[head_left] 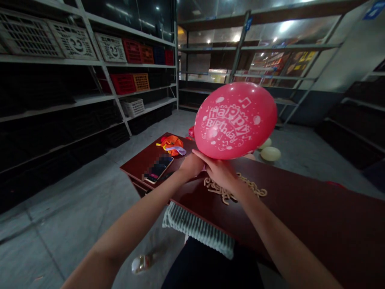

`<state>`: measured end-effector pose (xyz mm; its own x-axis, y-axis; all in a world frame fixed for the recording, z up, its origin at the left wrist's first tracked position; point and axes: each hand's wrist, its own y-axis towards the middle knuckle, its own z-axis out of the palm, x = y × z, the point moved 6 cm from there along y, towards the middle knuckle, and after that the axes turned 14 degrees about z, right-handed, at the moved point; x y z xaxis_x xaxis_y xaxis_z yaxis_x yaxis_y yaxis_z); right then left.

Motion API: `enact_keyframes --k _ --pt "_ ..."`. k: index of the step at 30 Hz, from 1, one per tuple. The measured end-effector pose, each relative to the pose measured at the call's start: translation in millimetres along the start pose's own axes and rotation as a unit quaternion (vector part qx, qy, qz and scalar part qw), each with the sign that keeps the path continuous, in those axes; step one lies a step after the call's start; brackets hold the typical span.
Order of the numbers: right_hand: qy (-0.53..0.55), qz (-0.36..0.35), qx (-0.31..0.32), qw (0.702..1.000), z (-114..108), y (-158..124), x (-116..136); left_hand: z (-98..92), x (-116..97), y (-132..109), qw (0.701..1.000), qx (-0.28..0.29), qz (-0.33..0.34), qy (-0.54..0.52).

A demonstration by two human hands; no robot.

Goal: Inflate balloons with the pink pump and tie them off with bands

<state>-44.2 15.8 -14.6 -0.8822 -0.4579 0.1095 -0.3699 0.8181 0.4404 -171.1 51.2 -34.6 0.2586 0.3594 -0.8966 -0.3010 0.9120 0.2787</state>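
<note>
A red inflated balloon (234,120) printed with "Happy Birthday" in white is held over the table, its wide end tilted up to the right. My left hand (194,165) is closed at the balloon's lower left, by its neck. Beside it my right hand (221,171) is also closed at the neck, fingers meeting the left hand under the balloon. The neck itself is mostly hidden by the fingers. Below my right hand lies a pile of tan, curled strands (254,188). Left of my hands are a phone (159,169) and several limp orange, yellow and purple balloons (172,144).
The dark red-brown table (288,204) stretches to the right. A ribbed pale cloth (198,228) hangs by its near edge. Pale balloons (270,153) lie on the floor beyond. A jar-like container (140,264) stands on the floor. Shelves with crates (135,107) line the left wall.
</note>
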Motion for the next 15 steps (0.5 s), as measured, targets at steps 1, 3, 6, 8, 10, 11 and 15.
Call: enact_keyframes --k 1,3,6,8,10,11,15 --pt "-0.010 0.009 0.003 1.000 -4.7 -3.1 -8.9 11.7 -0.2 -3.3 0.997 0.059 0.010 0.047" --pt "-0.045 0.030 0.016 0.998 -12.9 -11.5 -28.4 32.8 -2.2 -11.3 0.982 0.152 0.033 0.108" --pt "-0.094 0.056 0.029 0.994 -23.4 -28.6 -59.1 58.2 -9.0 -24.0 0.955 0.235 0.066 0.168" --pt "-0.099 0.056 0.024 0.993 -29.9 -41.0 -77.8 73.5 -14.1 -32.5 0.938 0.276 0.079 0.192" --pt "-0.066 0.060 0.028 0.996 -33.9 -52.7 -95.9 89.9 -21.5 -41.1 0.912 0.324 0.121 0.220" --pt "-0.034 0.071 0.034 0.996 -34.9 -57.8 -105.2 98.6 -25.8 -45.6 0.893 0.350 0.153 0.237" --pt "0.144 0.142 0.061 0.977 -35.9 -73.5 -135.9 130.7 -34.0 -64.1 0.765 0.473 0.274 0.341"
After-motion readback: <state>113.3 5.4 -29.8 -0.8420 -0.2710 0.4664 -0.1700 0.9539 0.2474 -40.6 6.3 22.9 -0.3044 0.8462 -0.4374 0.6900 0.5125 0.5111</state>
